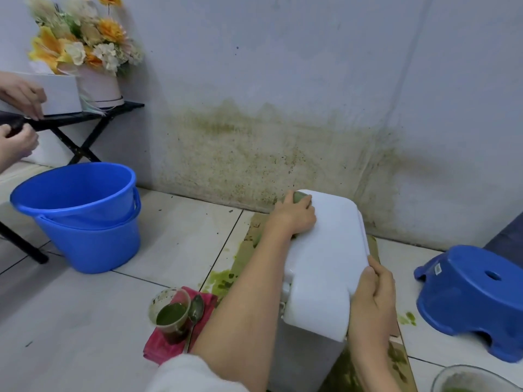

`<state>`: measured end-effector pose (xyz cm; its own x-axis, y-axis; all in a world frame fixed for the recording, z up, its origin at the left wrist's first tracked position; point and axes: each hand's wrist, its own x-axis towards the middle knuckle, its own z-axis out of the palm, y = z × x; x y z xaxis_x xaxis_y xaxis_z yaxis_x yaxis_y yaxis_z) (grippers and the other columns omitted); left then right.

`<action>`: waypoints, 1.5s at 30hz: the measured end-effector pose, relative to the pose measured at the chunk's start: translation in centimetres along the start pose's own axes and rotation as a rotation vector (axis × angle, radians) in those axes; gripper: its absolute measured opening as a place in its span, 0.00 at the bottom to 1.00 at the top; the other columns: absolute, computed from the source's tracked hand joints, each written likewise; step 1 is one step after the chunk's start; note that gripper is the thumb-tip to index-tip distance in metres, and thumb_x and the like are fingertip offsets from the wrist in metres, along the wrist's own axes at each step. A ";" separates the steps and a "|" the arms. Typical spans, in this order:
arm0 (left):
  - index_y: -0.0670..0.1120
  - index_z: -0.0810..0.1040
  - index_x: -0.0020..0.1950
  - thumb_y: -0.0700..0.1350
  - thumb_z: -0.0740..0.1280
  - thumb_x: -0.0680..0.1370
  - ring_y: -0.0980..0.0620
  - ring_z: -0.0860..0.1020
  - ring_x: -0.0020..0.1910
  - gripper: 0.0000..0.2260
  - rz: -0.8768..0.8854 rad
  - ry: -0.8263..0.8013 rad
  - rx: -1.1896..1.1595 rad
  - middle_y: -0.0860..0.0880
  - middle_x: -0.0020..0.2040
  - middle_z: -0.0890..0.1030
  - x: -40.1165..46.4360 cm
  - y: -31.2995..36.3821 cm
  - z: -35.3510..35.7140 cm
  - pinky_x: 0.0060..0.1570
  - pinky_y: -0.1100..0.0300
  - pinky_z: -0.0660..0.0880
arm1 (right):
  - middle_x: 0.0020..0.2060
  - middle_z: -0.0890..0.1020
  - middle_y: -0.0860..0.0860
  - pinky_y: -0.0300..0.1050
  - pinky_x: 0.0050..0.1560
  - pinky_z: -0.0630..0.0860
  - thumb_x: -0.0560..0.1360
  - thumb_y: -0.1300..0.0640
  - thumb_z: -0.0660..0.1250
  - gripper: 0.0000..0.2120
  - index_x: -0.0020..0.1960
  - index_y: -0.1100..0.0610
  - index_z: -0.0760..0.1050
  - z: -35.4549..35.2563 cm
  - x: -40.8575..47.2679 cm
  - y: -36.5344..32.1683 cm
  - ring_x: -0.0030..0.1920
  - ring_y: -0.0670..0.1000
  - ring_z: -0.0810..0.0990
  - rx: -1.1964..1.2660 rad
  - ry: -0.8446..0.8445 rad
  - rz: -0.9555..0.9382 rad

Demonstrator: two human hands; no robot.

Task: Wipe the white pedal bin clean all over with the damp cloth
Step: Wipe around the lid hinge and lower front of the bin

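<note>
Blue buckets (82, 219): two, one stacked in the other, stood on the tiled floor at the far left; what was inside could not be seen.
Other person: two hands (21, 99) at the left edge, near a black folding table with flowers (82, 41) and a white box; they took no part in the wiping.
Cup (172, 314): a clear cup with dark green liquid stood on a red cloth (169, 343), with a spoon (195, 309) just beside it, left of the bin.
Left hand (295, 215): its fingers were curled round a greenish cloth (300, 197) and pressed it against the far left corner of the lid.
Bin (325, 264): white, in the middle of the floor near the stained wall (254, 154), seemingly tilted toward the camera, standing on brown card with green smears.
Right hand (373, 295): it gripped the near right edge of the lid, thumb on top, and held the bin steady.
Stool (475, 304): blue, lying tipped on the floor at the right, apart from the bin.
Bowl (478, 379): a clear rim with green residue at the bottom right corner.
Progress: the top of the lid looked clean and white, so I judge that part nearly done. The body, the pedal and the back were mostly hidden, so I cannot say they were wiped; they probably remained to do. Green spills on the floor were not part of the task.
</note>
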<state>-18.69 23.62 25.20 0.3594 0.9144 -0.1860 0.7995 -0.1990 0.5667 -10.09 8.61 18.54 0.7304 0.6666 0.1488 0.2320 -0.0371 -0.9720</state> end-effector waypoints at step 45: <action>0.54 0.60 0.75 0.53 0.46 0.83 0.53 0.50 0.77 0.20 0.192 0.260 -0.140 0.54 0.78 0.51 -12.1 -2.7 5.9 0.74 0.45 0.50 | 0.61 0.73 0.41 0.30 0.64 0.65 0.75 0.67 0.60 0.24 0.57 0.38 0.68 -8.6 -8.7 6.3 0.65 0.37 0.69 -0.093 -0.198 -0.228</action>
<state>-22.34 10.97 21.19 0.3477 0.9278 0.1353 0.6488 -0.3423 0.6796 -9.43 -3.80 12.65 0.5154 0.7975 0.3136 0.4400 0.0677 -0.8954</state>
